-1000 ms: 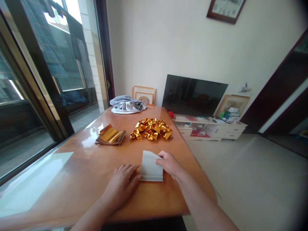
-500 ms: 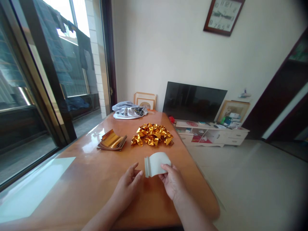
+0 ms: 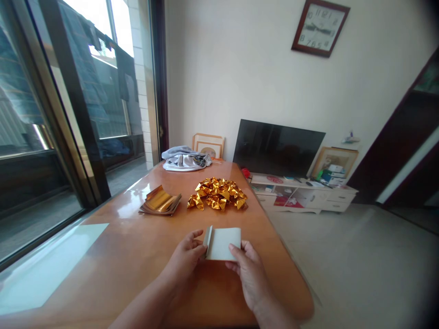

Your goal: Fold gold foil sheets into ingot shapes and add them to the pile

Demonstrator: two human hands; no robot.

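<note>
A small pale sheet of paper (image 3: 224,242) is held above the near part of the table, its left edge folded up into a narrow strip. My right hand (image 3: 252,269) pinches its right side, thumb on top and fingers beneath. At the folded strip, my left hand (image 3: 187,251) has its thumb against the paper, fingers partly hidden behind it. Beyond the paper lies a heap of folded shiny gold paper pieces (image 3: 219,194). Left of that heap rests a stack of gold foil sheets (image 3: 160,201), curled at the edges.
The brown glossy table (image 3: 137,260) has a pale rectangular patch (image 3: 58,265) at its left. Bundled grey cloth (image 3: 185,159) lies at its far end. Past the right edge stand a television (image 3: 277,148) and a white cabinet (image 3: 315,197). A glass door (image 3: 41,137) is at left.
My left thumb has come onto the folded edge of the paper. The sheet has flattened from a bowed shape and sits slightly lower.
</note>
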